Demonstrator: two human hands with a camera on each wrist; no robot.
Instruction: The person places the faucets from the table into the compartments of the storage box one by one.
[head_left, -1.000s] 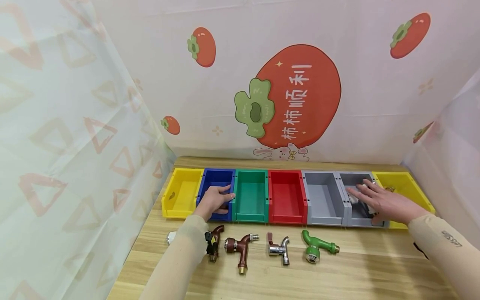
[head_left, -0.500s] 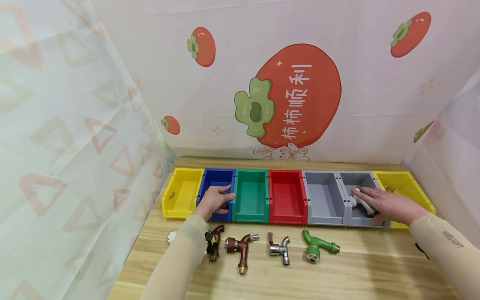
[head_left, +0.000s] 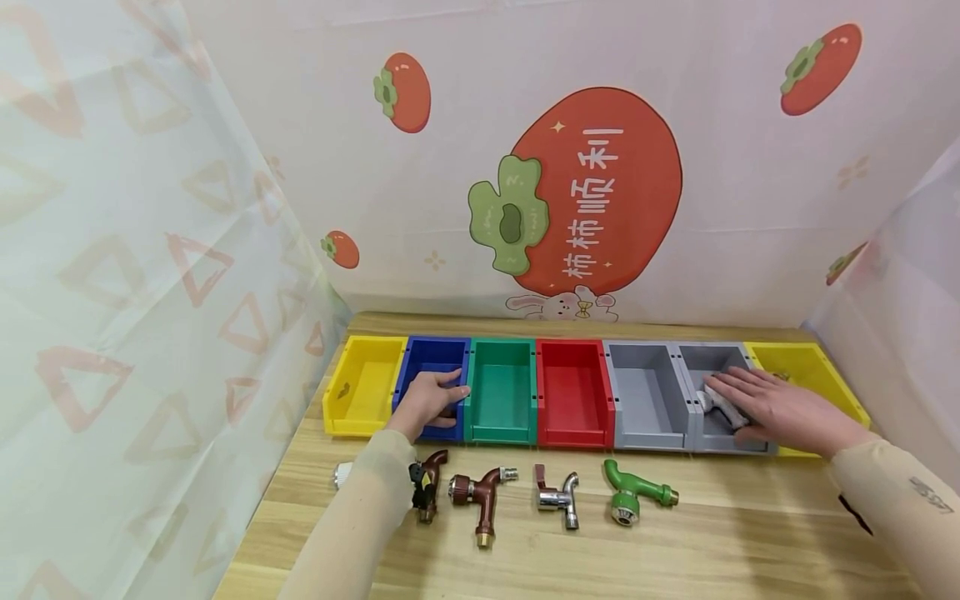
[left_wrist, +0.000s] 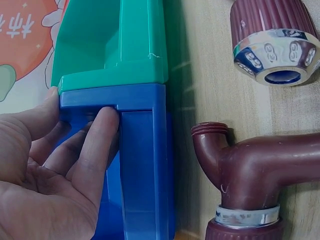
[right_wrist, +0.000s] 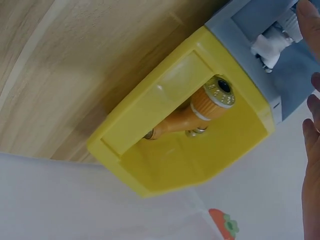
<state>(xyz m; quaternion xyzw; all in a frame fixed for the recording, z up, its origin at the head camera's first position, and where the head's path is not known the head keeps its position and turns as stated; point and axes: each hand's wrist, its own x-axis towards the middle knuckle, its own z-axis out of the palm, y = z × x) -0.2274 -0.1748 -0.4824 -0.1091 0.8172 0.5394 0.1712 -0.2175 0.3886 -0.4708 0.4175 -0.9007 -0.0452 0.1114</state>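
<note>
"How did the left grip [head_left: 429,400] stand?"

"It was pinching the wall of the blue bin [left_wrist: 141,170], there where it met the green bin [left_wrist: 110,75]. The thumb was at the top of this joint, and the other fingers reached down inside the blue bin."

"And the right grip [head_left: 787,408]?"

"This one was spread, with the fingers almost straight, above the grey bin [head_left: 712,358]. The white faucet [head_left: 723,410] lay in this bin, below and just left of the fingers (if they touched it, I could not tell)."

"What was at the other side of the right grip?"

"A yellow bin [right_wrist: 160,92], just to the right of it, and inside lay an orange faucet [right_wrist: 180,122]. Between the two grips stood also the red bin [head_left: 572,383]."

"Was something nearer to the person than the grips?"

"Yes, on the wooden surface [head_left: 585,567]. Closest to the left grip was the brown faucet [head_left: 486,502]; the chrome faucet [head_left: 555,499] and the green faucet [head_left: 637,487] lay further along, toward the right grip."
</note>
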